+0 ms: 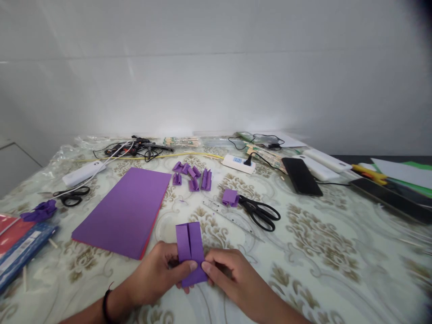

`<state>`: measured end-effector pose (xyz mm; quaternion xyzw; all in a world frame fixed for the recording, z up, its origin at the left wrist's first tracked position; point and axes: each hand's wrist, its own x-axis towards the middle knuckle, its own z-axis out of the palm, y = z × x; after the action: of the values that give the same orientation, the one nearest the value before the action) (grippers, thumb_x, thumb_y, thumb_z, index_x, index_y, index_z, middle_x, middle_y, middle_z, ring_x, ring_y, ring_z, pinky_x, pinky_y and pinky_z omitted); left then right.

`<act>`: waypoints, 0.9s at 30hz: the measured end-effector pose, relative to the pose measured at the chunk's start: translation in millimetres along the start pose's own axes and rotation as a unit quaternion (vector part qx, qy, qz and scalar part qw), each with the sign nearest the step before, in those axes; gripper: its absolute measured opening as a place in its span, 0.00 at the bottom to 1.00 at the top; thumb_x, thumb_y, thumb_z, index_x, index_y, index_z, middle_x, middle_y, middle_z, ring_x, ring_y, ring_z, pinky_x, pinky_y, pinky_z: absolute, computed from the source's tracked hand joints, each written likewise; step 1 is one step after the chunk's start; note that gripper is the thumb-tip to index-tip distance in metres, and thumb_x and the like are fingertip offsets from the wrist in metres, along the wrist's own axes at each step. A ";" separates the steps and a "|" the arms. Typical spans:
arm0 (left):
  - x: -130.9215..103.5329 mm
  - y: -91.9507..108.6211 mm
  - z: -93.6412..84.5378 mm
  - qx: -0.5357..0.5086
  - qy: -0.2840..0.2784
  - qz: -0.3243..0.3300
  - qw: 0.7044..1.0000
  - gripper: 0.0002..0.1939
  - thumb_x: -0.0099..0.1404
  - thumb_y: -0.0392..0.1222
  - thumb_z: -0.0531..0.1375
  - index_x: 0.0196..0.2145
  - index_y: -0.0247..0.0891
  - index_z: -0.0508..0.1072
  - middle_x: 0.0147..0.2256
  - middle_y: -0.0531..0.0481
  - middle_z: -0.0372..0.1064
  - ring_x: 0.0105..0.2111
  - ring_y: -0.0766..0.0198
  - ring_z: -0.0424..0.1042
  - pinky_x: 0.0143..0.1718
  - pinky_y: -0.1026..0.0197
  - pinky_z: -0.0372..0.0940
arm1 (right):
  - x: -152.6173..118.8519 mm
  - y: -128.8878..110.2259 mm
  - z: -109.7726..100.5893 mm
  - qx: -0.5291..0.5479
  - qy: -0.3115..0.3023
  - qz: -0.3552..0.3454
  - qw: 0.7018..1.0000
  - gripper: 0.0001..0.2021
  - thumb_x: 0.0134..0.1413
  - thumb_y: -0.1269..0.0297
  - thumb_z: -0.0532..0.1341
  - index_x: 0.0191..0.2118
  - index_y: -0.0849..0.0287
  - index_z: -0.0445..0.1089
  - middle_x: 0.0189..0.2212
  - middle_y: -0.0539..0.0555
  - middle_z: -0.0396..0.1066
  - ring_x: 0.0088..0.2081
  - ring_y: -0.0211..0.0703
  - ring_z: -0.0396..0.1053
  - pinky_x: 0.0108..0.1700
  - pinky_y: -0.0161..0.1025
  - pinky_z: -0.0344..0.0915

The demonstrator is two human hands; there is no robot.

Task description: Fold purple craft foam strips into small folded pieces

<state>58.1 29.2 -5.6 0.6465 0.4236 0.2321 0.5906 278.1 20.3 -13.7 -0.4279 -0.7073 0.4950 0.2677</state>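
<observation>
The paper (191, 240) is between the two hands over the surface (324, 283), its lower part among the fingers and its upper part, with a slit down the front, rising clear of them. The left hand (158, 272) has its fingers closed on the left edge, thumb lying across the front. The right hand (232, 276) pinches the lower right edge, thumb tip near the left thumb. Purple sheets (126, 209) lie beyond the left hand, scissors (261, 213) beyond the right.
</observation>
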 end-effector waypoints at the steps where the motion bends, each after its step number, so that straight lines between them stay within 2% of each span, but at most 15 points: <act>1: -0.2 -1.0 -0.6 0.004 0.002 0.010 1.000 0.22 0.73 0.52 0.58 0.29 0.32 0.78 0.24 0.48 0.73 0.24 0.67 0.70 0.28 0.67 0.63 | 0.3 -0.5 -0.6 -0.003 -0.004 -0.002 1.000 0.18 0.70 0.56 0.55 0.28 0.59 0.67 0.23 0.48 0.65 0.27 0.39 0.62 0.31 0.35 0.55; 5: 0.8 -8.6 -2.6 0.014 0.006 0.021 1.000 0.22 0.72 0.51 0.59 0.27 0.32 0.75 0.24 0.50 0.70 0.24 0.68 0.66 0.27 0.68 0.60 | 0.7 -6.3 -4.9 -0.018 -0.019 -0.012 1.000 0.18 0.69 0.57 0.56 0.26 0.59 0.65 0.23 0.47 0.63 0.27 0.38 0.61 0.31 0.35 0.55; 9: 2.5 -16.1 -2.7 -0.042 0.011 0.014 0.999 0.19 0.67 0.51 0.64 0.28 0.32 0.75 0.23 0.50 0.70 0.23 0.68 0.66 0.26 0.67 0.62 | 3.0 -14.2 -4.1 -0.004 -0.020 0.019 1.000 0.18 0.68 0.56 0.56 0.27 0.59 0.66 0.22 0.47 0.62 0.26 0.37 0.59 0.29 0.34 0.55; 12: 1.9 -15.8 -1.6 -0.068 0.036 0.009 0.997 0.19 0.65 0.53 0.66 0.29 0.32 0.75 0.23 0.49 0.71 0.22 0.67 0.68 0.26 0.67 0.65 | 8.5 -15.7 3.4 0.058 -0.023 0.052 0.997 0.19 0.68 0.51 0.56 0.30 0.60 0.68 0.21 0.48 0.64 0.24 0.37 0.62 0.28 0.34 0.58; 18: 0.1 -10.2 1.8 -0.095 0.106 -0.008 0.990 0.24 0.62 0.60 0.66 0.27 0.33 0.71 0.21 0.50 0.70 0.21 0.68 0.66 0.24 0.66 0.65 | 20.3 -3.5 18.9 0.198 -0.011 0.084 0.976 0.25 0.58 0.40 0.63 0.30 0.61 0.68 0.20 0.49 0.68 0.21 0.36 0.64 0.24 0.33 0.64; 23: -1.7 -10.7 2.4 -0.080 0.086 -0.021 0.993 0.26 0.63 0.62 0.65 0.25 0.34 0.71 0.21 0.51 0.68 0.21 0.68 0.66 0.24 0.66 0.64 | 18.4 4.0 17.4 0.235 -0.036 0.067 0.969 0.28 0.56 0.38 0.64 0.25 0.61 0.67 0.20 0.52 0.70 0.18 0.34 0.64 0.20 0.31 0.59; 27: -3.7 -13.2 0.6 -0.068 0.075 -0.025 0.995 0.27 0.65 0.63 0.63 0.25 0.34 0.71 0.21 0.51 0.68 0.22 0.67 0.65 0.26 0.65 0.63 | 16.3 3.9 15.4 0.240 -0.028 0.055 0.969 0.26 0.59 0.40 0.64 0.25 0.62 0.69 0.20 0.53 0.71 0.18 0.34 0.65 0.21 0.31 0.61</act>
<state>53.0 25.0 -17.7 0.5747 0.4656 0.2934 0.6057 259.1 27.8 -23.7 -0.3753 -0.5503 0.6762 0.3148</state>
